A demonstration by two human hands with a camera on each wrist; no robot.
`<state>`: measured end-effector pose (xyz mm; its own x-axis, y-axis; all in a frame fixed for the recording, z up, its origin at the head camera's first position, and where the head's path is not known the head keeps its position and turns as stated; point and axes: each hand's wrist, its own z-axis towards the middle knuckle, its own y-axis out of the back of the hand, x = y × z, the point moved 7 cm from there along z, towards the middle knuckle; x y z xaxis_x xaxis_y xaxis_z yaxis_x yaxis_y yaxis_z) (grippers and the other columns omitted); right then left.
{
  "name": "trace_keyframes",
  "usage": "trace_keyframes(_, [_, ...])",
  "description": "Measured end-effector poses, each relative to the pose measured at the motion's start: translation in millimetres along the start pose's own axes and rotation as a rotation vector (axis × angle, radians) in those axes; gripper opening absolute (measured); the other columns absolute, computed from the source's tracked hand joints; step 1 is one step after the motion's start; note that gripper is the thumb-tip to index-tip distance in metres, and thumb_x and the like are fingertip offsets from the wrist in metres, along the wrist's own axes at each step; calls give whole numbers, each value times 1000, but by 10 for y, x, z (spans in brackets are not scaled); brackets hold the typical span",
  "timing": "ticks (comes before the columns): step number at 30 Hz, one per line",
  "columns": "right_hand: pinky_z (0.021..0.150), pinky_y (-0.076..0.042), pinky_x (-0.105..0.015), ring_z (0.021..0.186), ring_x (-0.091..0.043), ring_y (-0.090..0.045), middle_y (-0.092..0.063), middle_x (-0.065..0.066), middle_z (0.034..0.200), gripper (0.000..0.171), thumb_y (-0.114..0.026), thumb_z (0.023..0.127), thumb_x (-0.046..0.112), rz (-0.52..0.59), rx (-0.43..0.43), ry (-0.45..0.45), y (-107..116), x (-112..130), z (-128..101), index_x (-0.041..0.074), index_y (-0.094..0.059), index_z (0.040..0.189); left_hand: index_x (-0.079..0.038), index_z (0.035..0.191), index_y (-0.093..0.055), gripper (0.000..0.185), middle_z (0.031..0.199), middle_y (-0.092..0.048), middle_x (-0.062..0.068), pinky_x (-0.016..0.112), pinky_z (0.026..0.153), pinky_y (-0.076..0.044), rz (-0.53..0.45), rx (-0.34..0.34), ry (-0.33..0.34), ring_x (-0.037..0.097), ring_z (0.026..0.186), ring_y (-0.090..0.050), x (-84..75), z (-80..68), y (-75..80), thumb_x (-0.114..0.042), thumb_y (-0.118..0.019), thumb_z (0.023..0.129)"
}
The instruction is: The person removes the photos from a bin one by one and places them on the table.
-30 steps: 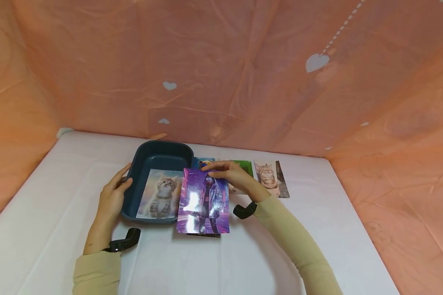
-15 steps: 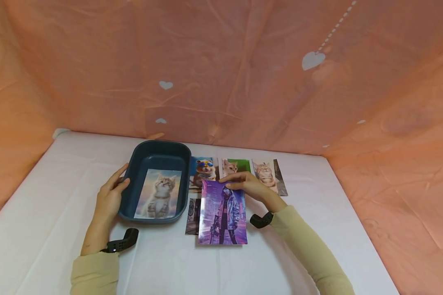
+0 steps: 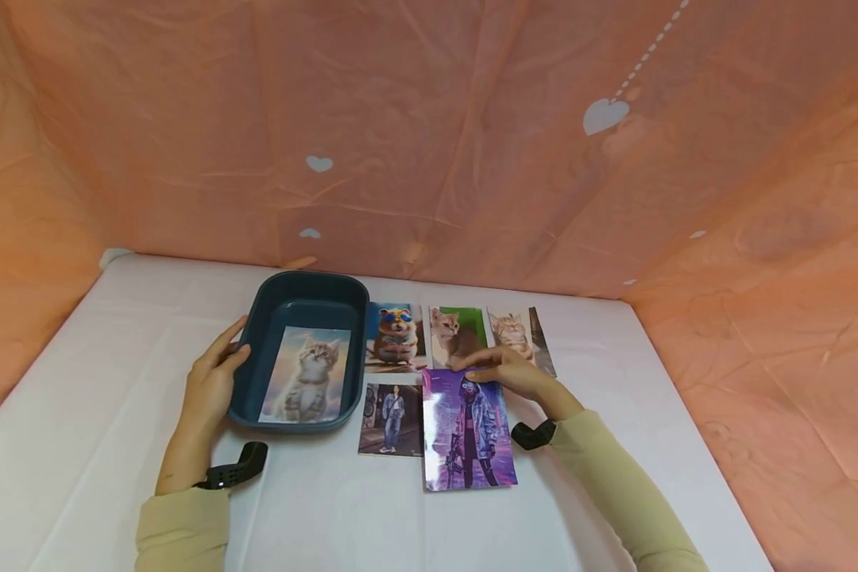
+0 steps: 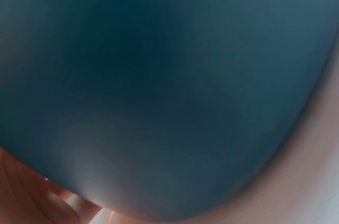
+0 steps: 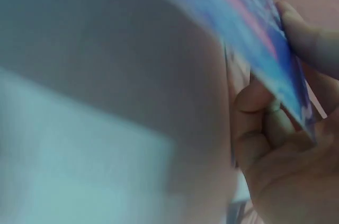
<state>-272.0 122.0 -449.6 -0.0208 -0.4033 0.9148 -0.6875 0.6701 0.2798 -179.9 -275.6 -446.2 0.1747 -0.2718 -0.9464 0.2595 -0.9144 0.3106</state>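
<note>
The purple picture card (image 3: pixel 469 429) is held by its far edge in the right hand (image 3: pixel 509 372); the right wrist view shows the thumb on top and the curled fingers (image 5: pixel 254 123) beneath, pinching the card (image 5: pixel 249 33). The card extends from the hand toward the person, above the white table (image 3: pixel 86 381), with its near edge low over the surface; whether that edge touches the table cannot be determined. Just left of it lies a card of a standing figure in denim (image 3: pixel 392 418). Beyond these, three animal cards lie in a row: a hamster with goggles (image 3: pixel 396 337), a cat on green (image 3: pixel 454 334) and a tabby cat (image 3: pixel 520 335), the last partly covered by the right hand. The dark blue tray (image 3: pixel 260 318) stands to the left and contains a kitten card (image 3: pixel 307 386). The left hand (image 3: pixel 210 389) rests against the tray's left wall (image 4: pixel 169 86), fingers nearly straight, gripping nothing.
</note>
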Motion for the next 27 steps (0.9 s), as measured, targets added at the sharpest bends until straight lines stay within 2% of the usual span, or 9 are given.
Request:
trace_keyframes(4, [88, -48, -27, 107, -13, -59, -62, -18, 126, 33, -62, 90, 7, -27, -2, -13, 57, -76, -59, -8, -62, 119, -23, 151, -31, 50, 152, -32, 23, 59, 111, -22, 2, -2, -2, 40, 138, -29, -1, 5, -3, -29, -41, 102])
trace_keyframes(8, [93, -45, -25, 115, -15, -56, -61, -19, 127, 32, -62, 90, 6, -60, -6, -13, 86, -127, -100, -7, -63, 119, -22, 150, -32, 50, 152, -31, 22, 59, 110, -22, 2, -5, -6, 40, 138, -29, -5, 11, -2, -29, -41, 102])
trace_keyframes(11, [91, -46, -25, 115, -14, -56, -63, -16, 126, 31, -63, 90, 9, -78, 1, -15, 86, -160, -103, -4, -65, 118, -23, 150, -31, 50, 153, -31, 22, 59, 110, -22, -5, -5, 0, 39, 137, -29, 2, 11, -3, -29, -41, 102])
trace_keyframes(14, [91, -47, -25, 112, -12, -57, -64, -13, 124, 31, -64, 90, 11, -78, -2, -18, 90, -176, -96, -4, -65, 118, -23, 151, -31, 50, 153, -31, 22, 60, 110, -22, -10, -5, 4, 38, 137, -28, 6, 11, -7, -30, -40, 102])
trace_keyframes(18, [92, -47, -27, 105, -11, -60, -63, -18, 123, 35, -65, 88, 8, -63, -23, -26, 104, -167, -93, -6, -62, 120, -23, 151, -31, 49, 152, -31, 22, 60, 110, -22, -12, -6, 4, 38, 137, -29, 14, 15, -9, -30, -40, 102])
trace_keyframes(21, [88, -48, -28, 100, -12, -62, -63, -20, 122, 37, -64, 88, 8, -68, -37, -32, 121, -161, -101, -6, -60, 122, -24, 151, -31, 49, 152, -32, 22, 60, 110, -22, -13, -4, 2, 39, 137, -29, 16, 19, -13, -29, -40, 103])
trace_keyframes(27, [85, -48, -26, 95, -11, -62, -68, -12, 111, 39, -65, 88, 11, -87, -74, -57, 175, -151, -152, -3, -61, 124, -23, 151, -31, 49, 150, -33, 25, 60, 110, -22, -8, -3, -5, 39, 136, -30, 12, 15, -11, -29, -40, 103])
